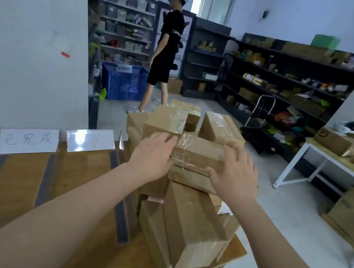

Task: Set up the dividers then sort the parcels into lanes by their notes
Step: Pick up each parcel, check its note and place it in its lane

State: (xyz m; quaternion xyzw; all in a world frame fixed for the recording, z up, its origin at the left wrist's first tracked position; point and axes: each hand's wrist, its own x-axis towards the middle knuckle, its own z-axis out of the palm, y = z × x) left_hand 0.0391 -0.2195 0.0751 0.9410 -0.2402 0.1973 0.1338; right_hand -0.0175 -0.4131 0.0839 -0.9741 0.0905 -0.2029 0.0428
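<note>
A heap of brown cardboard parcels (189,224) is stacked at the right end of the wooden table (24,181). One taped parcel (198,154) lies on top of the heap, between my hands. My left hand (153,153) lies against its left end with fingers spread. My right hand (234,170) rests on its right end, fingers straight. Dark tape strips (47,179) mark lanes on the tabletop. White label cards (27,140) with handwriting stand along the table's far edge. A pink note (156,199) shows on a parcel lower in the heap.
A person in black (165,48) stands on the floor beyond the table, by a blue crate (121,83). Dark shelves (284,81) with goods line the right wall. A folding trolley (258,123) and a white table (330,158) with boxes stand at right.
</note>
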